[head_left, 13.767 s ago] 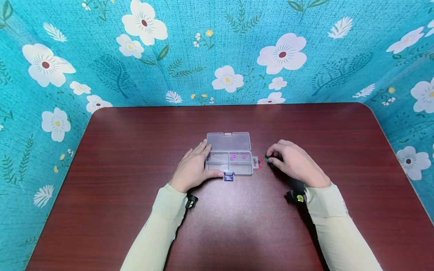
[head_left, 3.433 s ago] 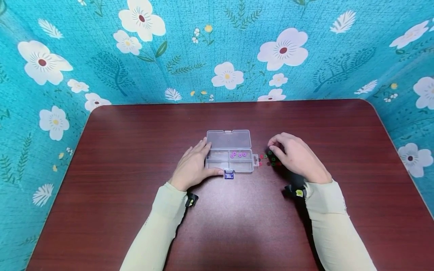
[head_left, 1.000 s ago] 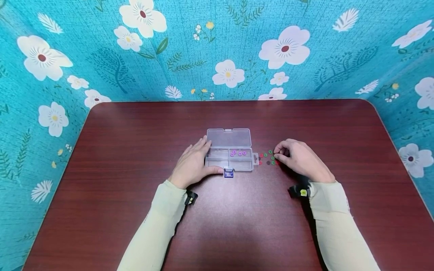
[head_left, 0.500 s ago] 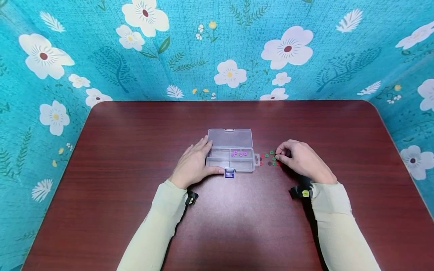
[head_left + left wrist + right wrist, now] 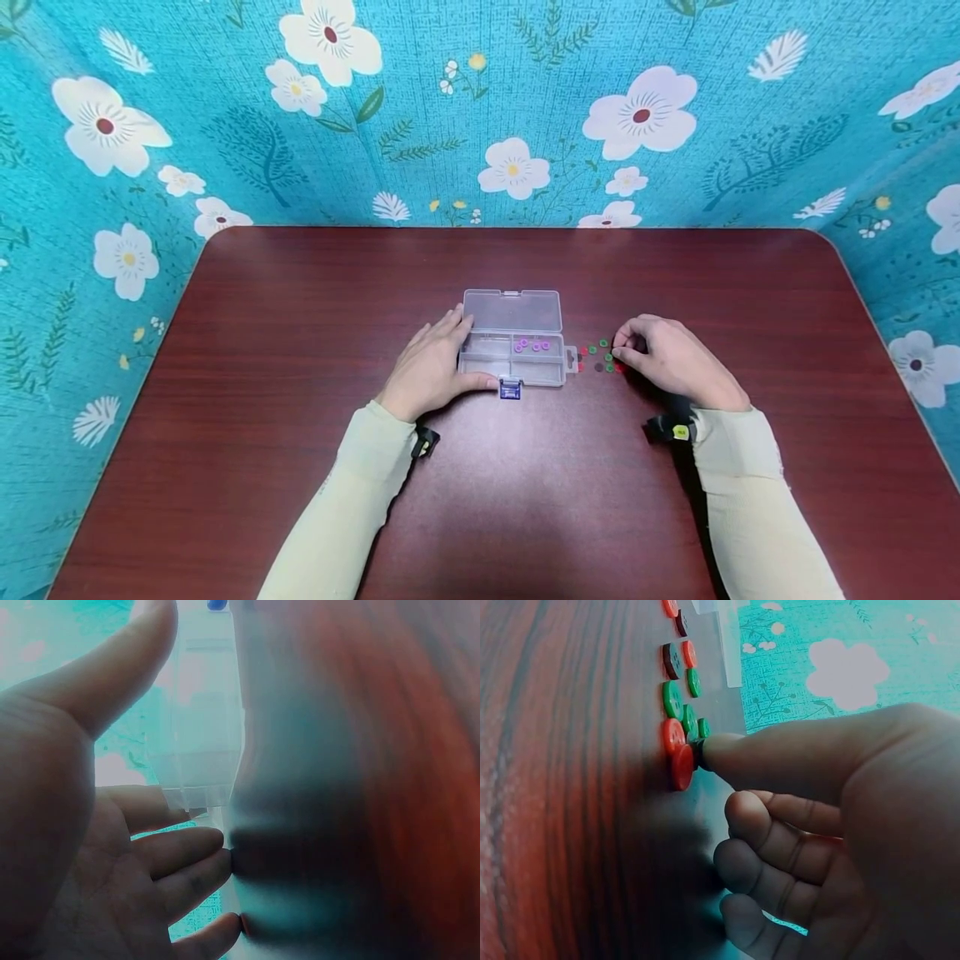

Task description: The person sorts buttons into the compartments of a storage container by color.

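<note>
A clear plastic box (image 5: 512, 372) lies open on the table, divided into compartments. Several purple buttons (image 5: 536, 347) sit in its back right compartment. My left hand (image 5: 427, 371) rests against the box's left end with fingers extended, thumb along the front edge by the blue latch (image 5: 510, 390). To the right of the box, my right hand (image 5: 663, 354) has thumb and index finger together at the edge of the loose buttons. In the right wrist view a black button (image 5: 698, 754) shows at the thumb tip; the index fingertip is hidden. Beside it lie red buttons (image 5: 682, 767) and green buttons (image 5: 673, 700).
The box's clear lid (image 5: 513, 311) is folded back, away from me. A hang tab (image 5: 572, 359) sticks out on the box's right side, close to red and dark buttons. The brown table (image 5: 322, 283) ends at a blue flowered cloth (image 5: 420, 125).
A fourth purple button has joined those in the box since the oldest frame. My right hand has shifted right, uncovering more loose buttons, and stays nearly still over the last second.
</note>
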